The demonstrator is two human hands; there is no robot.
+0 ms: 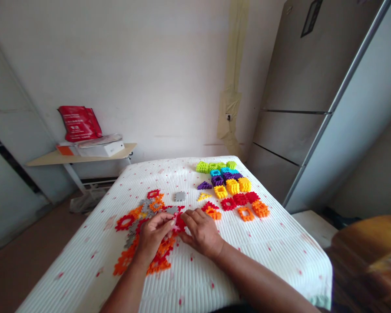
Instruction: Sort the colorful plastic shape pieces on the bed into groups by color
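My left hand (154, 237) and my right hand (202, 230) meet over a flat assembly of red, orange and grey interlocking plastic tiles (140, 230) on the white quilted table cover (263, 256). Both hands pinch a red tile (179, 222) at the assembly's right edge, fingers closed round it. A loose grey tile (180, 196) lies just beyond the hands.
Sorted loose tiles lie at the far right: green (211, 166), blue and purple (223, 176), yellow (233, 187), red (239, 200) and orange (252, 211). A shelf (81, 156) with a red bag and white box stands at left. A refrigerator (313, 100) rises at right.
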